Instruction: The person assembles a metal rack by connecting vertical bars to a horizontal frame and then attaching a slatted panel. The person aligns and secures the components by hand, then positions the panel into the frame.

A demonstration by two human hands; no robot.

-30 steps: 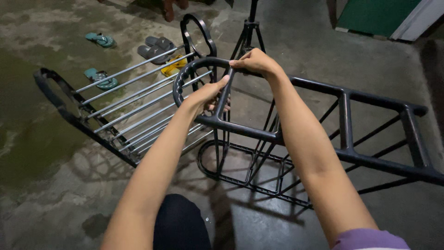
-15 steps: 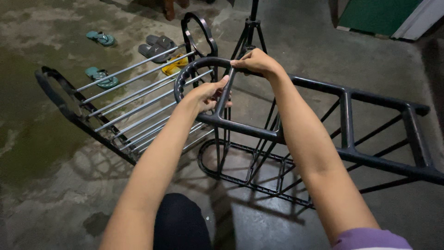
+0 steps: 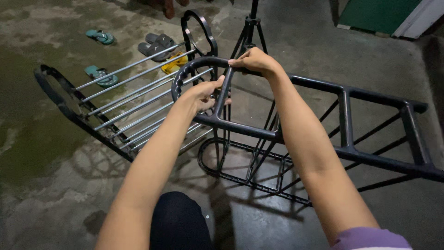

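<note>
Both arms outstretched, left grip (image 3: 206, 94) and right grip (image 3: 254, 61) closed.

I see a bare concrete floor (image 3: 60, 194), grey and mottled, with darker damp-looking patches at the left; the light is dim and throws barred shadows across it near the bottom centre; a pair of teal sandals (image 3: 99, 37) lies at the upper left, one well apart from the other; dark grey slippers (image 3: 157, 45) sit just beside a small yellow object (image 3: 173, 63); a green panel (image 3: 377, 15) with a white edge fills the upper right corner.
</note>
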